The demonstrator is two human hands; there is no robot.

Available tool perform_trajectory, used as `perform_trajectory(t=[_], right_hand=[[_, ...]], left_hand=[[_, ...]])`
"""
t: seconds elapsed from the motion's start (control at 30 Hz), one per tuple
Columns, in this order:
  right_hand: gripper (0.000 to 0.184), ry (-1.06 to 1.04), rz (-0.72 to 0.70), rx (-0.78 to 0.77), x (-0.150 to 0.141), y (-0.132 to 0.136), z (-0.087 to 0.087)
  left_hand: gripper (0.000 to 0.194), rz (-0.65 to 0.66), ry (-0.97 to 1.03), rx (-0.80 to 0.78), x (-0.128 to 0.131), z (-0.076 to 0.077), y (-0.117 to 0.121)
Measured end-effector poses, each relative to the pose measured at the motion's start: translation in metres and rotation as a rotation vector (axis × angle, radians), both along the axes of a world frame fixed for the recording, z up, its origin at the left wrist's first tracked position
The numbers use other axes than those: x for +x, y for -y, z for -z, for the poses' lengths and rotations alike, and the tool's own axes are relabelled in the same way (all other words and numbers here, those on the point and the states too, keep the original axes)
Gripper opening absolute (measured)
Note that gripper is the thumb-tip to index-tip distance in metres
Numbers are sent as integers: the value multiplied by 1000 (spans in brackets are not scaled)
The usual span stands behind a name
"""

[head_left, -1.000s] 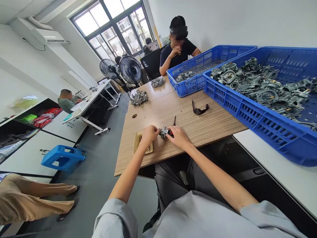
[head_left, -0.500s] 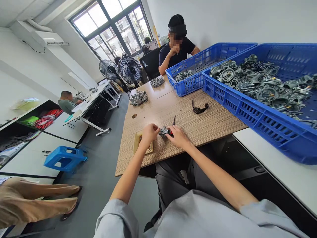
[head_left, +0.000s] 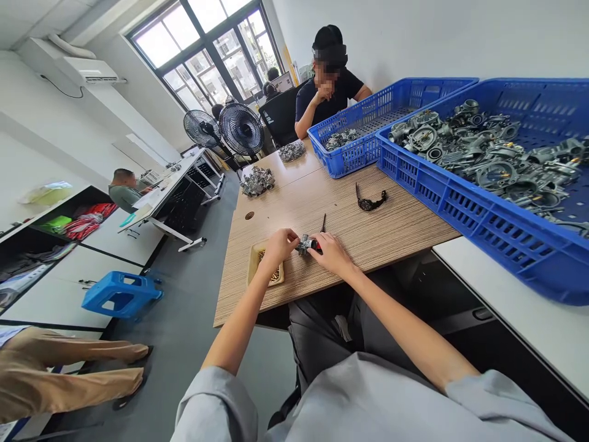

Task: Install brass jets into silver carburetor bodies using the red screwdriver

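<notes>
A small grey metal carburetor (head_left: 304,245) rests on the wooden table, between my two hands. My right hand (head_left: 332,253) grips its right side with thumb and fingers. At its left side, my left hand (head_left: 279,247) is closed in a pinch, fingertips touching or very near the metal; whatever they pinch is too small to make out. Beneath my left wrist is a cream tray (head_left: 253,265) of small brass-coloured parts, partly covered by the hand. A screwdriver (head_left: 324,222) with a dark shaft and red handle lies just beyond my right hand, which partly hides it.
Blue crates (head_left: 427,178) at the right hold many carburetor bodies. A black wristwatch (head_left: 370,202) lies on the table (head_left: 299,202). Piles of metal parts (head_left: 257,182) sit farther back. Across the table sits a person (head_left: 329,92); another person's legs (head_left: 87,374) show at lower left.
My left hand has shifted very slightly at the carburetor's left side. My right hand and the carburetor look unchanged.
</notes>
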State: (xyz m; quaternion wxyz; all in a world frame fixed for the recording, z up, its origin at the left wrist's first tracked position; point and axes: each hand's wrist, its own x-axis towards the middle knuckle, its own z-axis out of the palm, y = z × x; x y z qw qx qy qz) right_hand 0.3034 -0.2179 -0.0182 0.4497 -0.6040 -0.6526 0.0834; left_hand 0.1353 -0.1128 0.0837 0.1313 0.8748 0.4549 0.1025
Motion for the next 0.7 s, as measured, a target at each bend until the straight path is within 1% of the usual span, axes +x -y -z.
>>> perform_trajectory(t=[0.2,0.3,0.53,0.7], right_hand=[[28,-4,-8,5,1,0,0],[29,-5,-8,3,1,0,0],[29,-2,-8,-5,1,1,-1],[28,5,-6,1,1,2,-2]], left_hand=[[14,116,19,-15,-2,-2,-1],[16,153,28,-12,-1,-3,0],[11,139,24,24,1,1,1],[13,155,0,32,3,0,-1]])
